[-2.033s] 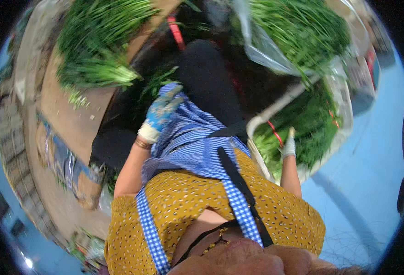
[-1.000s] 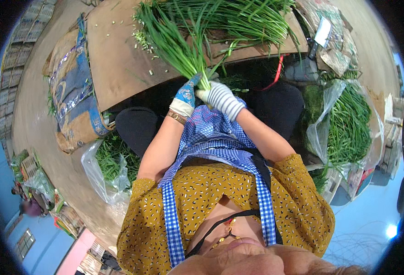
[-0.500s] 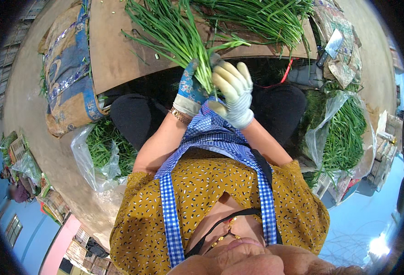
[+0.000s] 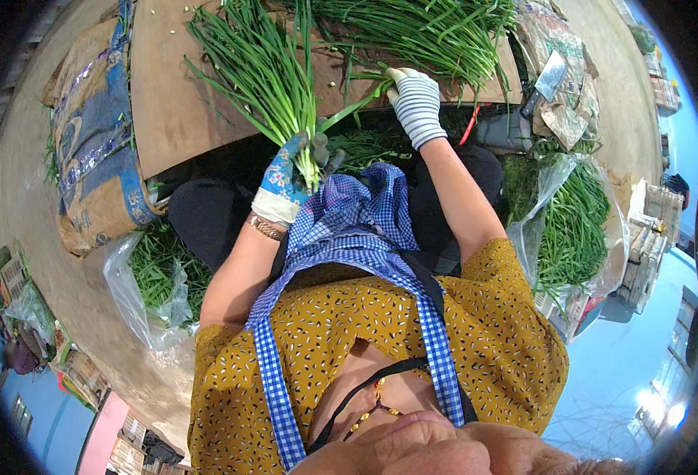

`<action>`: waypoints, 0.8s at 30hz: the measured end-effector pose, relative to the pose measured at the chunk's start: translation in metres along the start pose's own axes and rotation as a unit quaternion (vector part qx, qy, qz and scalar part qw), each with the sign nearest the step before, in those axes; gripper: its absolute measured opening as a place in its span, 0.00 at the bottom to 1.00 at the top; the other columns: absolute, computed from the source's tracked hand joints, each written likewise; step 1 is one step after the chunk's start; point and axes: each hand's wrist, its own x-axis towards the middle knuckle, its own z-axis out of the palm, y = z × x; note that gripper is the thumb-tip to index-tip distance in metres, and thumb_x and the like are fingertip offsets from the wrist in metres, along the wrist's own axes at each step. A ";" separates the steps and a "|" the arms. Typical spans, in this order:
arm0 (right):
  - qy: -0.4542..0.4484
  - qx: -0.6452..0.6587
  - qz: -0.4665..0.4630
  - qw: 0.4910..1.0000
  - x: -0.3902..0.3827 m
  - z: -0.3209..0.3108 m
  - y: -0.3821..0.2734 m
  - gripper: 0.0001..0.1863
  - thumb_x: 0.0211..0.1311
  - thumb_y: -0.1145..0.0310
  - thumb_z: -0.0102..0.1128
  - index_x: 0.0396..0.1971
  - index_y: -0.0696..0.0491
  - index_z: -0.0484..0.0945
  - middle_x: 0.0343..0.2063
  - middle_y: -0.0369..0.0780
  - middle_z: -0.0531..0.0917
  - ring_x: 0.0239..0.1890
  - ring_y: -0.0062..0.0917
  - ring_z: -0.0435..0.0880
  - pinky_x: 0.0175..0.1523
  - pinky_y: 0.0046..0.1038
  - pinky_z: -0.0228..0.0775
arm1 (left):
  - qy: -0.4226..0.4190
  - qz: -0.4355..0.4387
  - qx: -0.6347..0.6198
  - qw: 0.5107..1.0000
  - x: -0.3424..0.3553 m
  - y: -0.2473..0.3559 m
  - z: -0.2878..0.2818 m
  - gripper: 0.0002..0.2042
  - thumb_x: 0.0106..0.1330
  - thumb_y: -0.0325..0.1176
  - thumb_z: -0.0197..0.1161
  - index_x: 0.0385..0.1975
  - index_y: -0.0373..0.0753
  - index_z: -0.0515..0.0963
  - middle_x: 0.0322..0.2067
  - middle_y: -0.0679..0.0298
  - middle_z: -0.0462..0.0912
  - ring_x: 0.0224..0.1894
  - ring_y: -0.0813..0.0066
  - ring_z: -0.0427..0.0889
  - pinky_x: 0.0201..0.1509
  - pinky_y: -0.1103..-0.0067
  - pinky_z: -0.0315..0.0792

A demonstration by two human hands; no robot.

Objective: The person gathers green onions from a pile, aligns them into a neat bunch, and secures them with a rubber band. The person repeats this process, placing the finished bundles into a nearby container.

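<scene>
Leafy green bunch (image 4: 278, 87) reaches from above the apron (image 4: 345, 210) over the tabletop (image 4: 171, 119), the left hand (image 4: 287, 165) wrapped around its pale stalks (image 4: 309, 168); it looks light and limp, its leaves easily bruised, so the firmer stalks seem the best hold. Farther out, the right hand (image 4: 418, 108) pinches loose blades (image 4: 357, 105) near a larger leaf pile (image 4: 436, 39).

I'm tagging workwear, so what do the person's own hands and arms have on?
The left hand wears a blue floral glove with a cream cuff, plus a gold-toned linked wristband. The right hand wears a striped white-and-dark glove. The mustard sleeves carry dark and pale specks.
</scene>
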 end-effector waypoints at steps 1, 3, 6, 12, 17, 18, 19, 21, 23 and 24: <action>-0.049 -0.025 0.007 0.998 0.002 -0.001 0.000 0.16 0.42 0.64 0.60 0.35 0.48 0.76 0.31 0.40 0.77 0.39 0.34 0.74 0.44 0.36 0.64 | -0.016 -0.007 -0.011 1.000 -0.005 0.005 -0.002 0.17 0.61 0.34 0.51 0.48 0.34 0.67 0.29 0.64 0.75 0.29 0.74 0.76 0.53 0.69 0.67; -0.040 -0.058 -0.025 0.997 0.003 0.000 -0.002 0.12 0.42 0.63 0.61 0.30 0.49 0.76 0.28 0.39 0.77 0.36 0.33 0.75 0.42 0.35 0.65 | 0.070 0.044 0.054 0.995 -0.028 0.018 0.014 0.17 0.61 0.34 0.51 0.49 0.34 0.66 0.31 0.63 0.76 0.29 0.72 0.76 0.48 0.72 0.71; 0.025 0.008 -0.011 1.000 0.004 -0.003 0.002 0.09 0.44 0.64 0.60 0.24 0.52 0.77 0.25 0.42 0.78 0.31 0.36 0.77 0.37 0.35 0.69 | 0.003 0.107 0.098 0.989 -0.066 0.055 0.037 0.15 0.62 0.36 0.51 0.43 0.33 0.70 0.34 0.59 0.77 0.31 0.67 0.77 0.39 0.70 0.72; 0.020 0.125 -0.090 0.988 0.024 -0.043 -0.061 0.09 0.46 0.70 0.55 0.28 0.57 0.77 0.30 0.46 0.78 0.32 0.39 0.77 0.39 0.33 0.70 | -0.041 0.233 0.111 0.965 -0.100 0.124 0.045 0.22 0.63 0.39 0.50 0.52 0.32 0.61 0.29 0.62 0.74 0.26 0.64 0.75 0.37 0.68 0.72; -0.094 0.181 -0.385 0.900 0.040 0.015 -0.143 0.09 0.45 0.70 0.56 0.29 0.54 0.75 0.29 0.42 0.77 0.32 0.38 0.78 0.36 0.35 0.71 | 0.007 0.238 0.131 0.962 -0.088 0.150 0.031 0.23 0.64 0.32 0.48 0.56 0.30 0.55 0.24 0.68 0.69 0.19 0.82 0.67 0.43 0.73 0.67; -0.085 0.169 -0.402 0.896 0.049 0.020 -0.149 0.08 0.46 0.68 0.56 0.29 0.53 0.75 0.28 0.41 0.77 0.31 0.37 0.78 0.34 0.35 0.71 | 0.002 0.224 0.122 0.967 -0.086 0.155 0.027 0.22 0.64 0.32 0.49 0.56 0.30 0.55 0.24 0.68 0.69 0.19 0.82 0.67 0.43 0.74 0.68; -0.076 0.157 -0.418 0.891 0.058 0.024 -0.155 0.08 0.47 0.67 0.56 0.28 0.52 0.75 0.26 0.40 0.76 0.31 0.36 0.77 0.33 0.35 0.71 | -0.004 0.210 0.114 0.971 -0.083 0.161 0.023 0.22 0.64 0.32 0.49 0.55 0.30 0.56 0.24 0.68 0.69 0.20 0.82 0.67 0.43 0.74 0.68; -0.100 0.131 -0.401 0.901 0.087 0.045 -0.166 0.07 0.50 0.67 0.53 0.28 0.52 0.75 0.25 0.41 0.76 0.30 0.35 0.77 0.32 0.35 0.70 | 0.004 0.190 0.098 0.977 -0.077 0.173 0.012 0.21 0.64 0.32 0.48 0.54 0.31 0.58 0.24 0.69 0.69 0.20 0.83 0.67 0.42 0.75 0.68; -0.128 0.063 -0.335 0.931 0.126 0.055 -0.183 0.06 0.54 0.70 0.48 0.29 0.53 0.74 0.24 0.42 0.77 0.31 0.35 0.78 0.34 0.36 0.71 | 0.040 0.187 0.087 0.978 -0.082 0.182 0.006 0.19 0.64 0.34 0.47 0.53 0.32 0.60 0.22 0.72 0.68 0.19 0.84 0.66 0.40 0.78 0.67; -0.094 0.037 -0.294 0.951 0.147 0.060 -0.183 0.07 0.53 0.70 0.49 0.31 0.52 0.75 0.24 0.43 0.77 0.32 0.35 0.78 0.34 0.35 0.71 | 0.156 0.231 0.094 0.956 -0.083 0.182 0.004 0.18 0.65 0.33 0.46 0.53 0.32 0.60 0.23 0.71 0.68 0.19 0.86 0.66 0.40 0.79 0.67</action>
